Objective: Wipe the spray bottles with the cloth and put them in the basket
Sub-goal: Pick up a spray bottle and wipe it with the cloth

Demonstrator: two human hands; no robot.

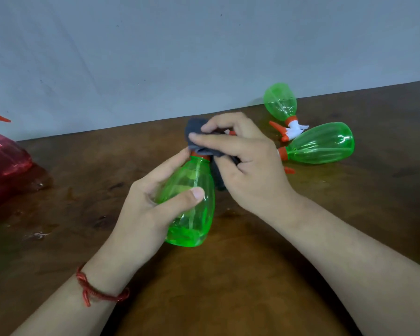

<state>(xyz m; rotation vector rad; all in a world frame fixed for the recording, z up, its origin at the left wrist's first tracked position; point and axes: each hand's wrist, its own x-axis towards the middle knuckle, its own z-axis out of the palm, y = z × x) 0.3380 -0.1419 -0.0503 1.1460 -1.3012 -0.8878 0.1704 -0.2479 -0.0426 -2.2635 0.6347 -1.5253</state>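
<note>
Green bottle (pixel 192 204) sits clasped in the left hand (pixel 146 202); the right hand (pixel 247 163) pinches a grey cloth (pixel 197 132) around its nozzle.

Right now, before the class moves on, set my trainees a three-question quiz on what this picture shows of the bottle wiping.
1. True or false: the left hand grips the body of a green spray bottle.
2. Where is the grey cloth? A) flat on the table B) in the right hand, around the held bottle's spray head C) draped on the red bottle
3. How many other green bottles lie on the wooden table?

Key: 1 true. 2 B. 3 two, the far bottle and the near bottle, on the right.
</note>
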